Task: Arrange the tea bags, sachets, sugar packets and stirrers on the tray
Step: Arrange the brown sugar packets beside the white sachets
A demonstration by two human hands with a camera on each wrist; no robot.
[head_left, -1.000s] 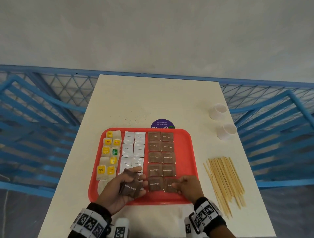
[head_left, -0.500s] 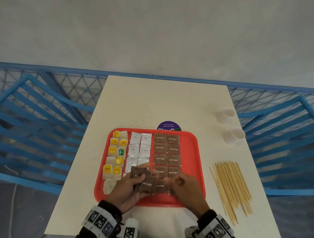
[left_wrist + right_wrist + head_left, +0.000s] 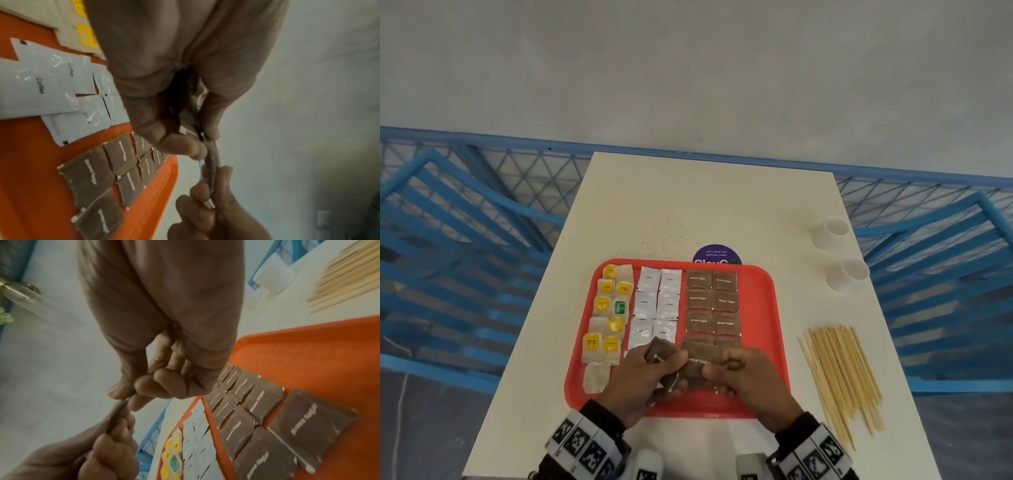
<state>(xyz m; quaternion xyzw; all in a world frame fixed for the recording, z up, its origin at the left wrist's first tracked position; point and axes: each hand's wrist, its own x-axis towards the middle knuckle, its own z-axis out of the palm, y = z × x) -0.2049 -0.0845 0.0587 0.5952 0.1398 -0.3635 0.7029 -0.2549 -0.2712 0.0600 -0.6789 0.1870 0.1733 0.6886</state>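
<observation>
Separation is the step in hand, I judge: the right hand (image 3: pixel 743 373) should peel one brown sugar packet (image 3: pixel 700 361) cleanly off the small stack that the left hand (image 3: pixel 643 377) grips, then lay it square in the brown column on the red tray (image 3: pixel 763 308) (its near end looks unfinished). Both hands hover over the tray's near edge. The packet's edge sits pinched between the right thumb and forefinger, its other end clamped under the left thumb. Stirrers (image 3: pixel 839 377) lie on the table, off the tray.
</observation>
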